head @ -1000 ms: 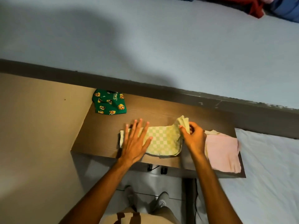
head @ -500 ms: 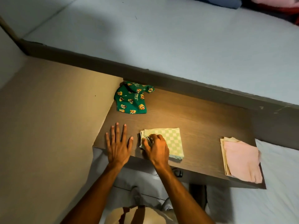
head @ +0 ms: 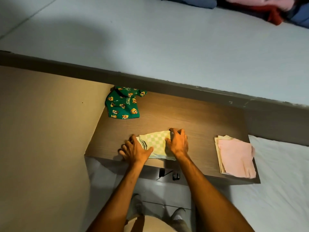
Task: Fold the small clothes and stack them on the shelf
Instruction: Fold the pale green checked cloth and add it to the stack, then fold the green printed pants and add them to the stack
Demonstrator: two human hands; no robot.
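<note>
Warm light pooling on shelf (head: 192, 118); corners falling dim, broad shadow lying upper left; edges bending, softening.

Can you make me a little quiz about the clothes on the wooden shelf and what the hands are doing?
1. What colour is the crumpled cloth with cartoon faces at the back of the shelf?
2. True or false: both the left hand and the right hand touch the checked cloth.
3. Which lies to the right of the hands: A) a folded pink stack, B) a blue towel, C) a shoe?

Key: 1. green; 2. true; 3. A
</note>
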